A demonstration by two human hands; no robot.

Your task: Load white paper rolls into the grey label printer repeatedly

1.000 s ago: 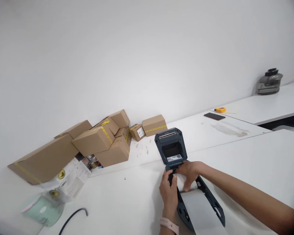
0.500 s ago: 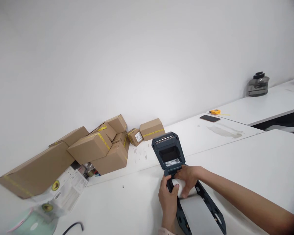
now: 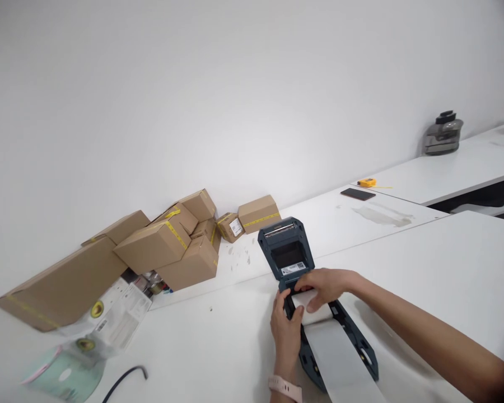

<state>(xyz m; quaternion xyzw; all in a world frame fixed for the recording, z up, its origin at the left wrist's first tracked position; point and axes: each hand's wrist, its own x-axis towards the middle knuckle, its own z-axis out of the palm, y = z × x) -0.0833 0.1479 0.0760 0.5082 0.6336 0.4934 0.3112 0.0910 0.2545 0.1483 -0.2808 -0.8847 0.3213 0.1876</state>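
A dark blue label printer (image 3: 292, 252) lies on the white table with its lid tilted up and back. Inside its bay sits a white label roll (image 3: 317, 316), and a wide strip of label paper (image 3: 340, 358) runs from it over the front. My left hand (image 3: 286, 330) is closed around the printer's left side, its thumb at the roll's edge. From the right, my right hand (image 3: 325, 285) reaches over the roll, thumb on the top and fingers bent behind it. Part of the roll is hidden under the right hand.
Stacked cardboard boxes (image 3: 151, 246) stand along the wall at left. A pale green container (image 3: 67, 378), a clear bag with a white box (image 3: 120, 319) and a black cable (image 3: 124, 380) lie nearer. A phone (image 3: 358, 194), tape measure (image 3: 367, 183) and bottle (image 3: 443, 134) sit back right.
My right hand has shifted slightly back and its thumb has moved up the roll, uncovering more of it. The paper strip hangs a little differently. My left hand stays at the printer's side.
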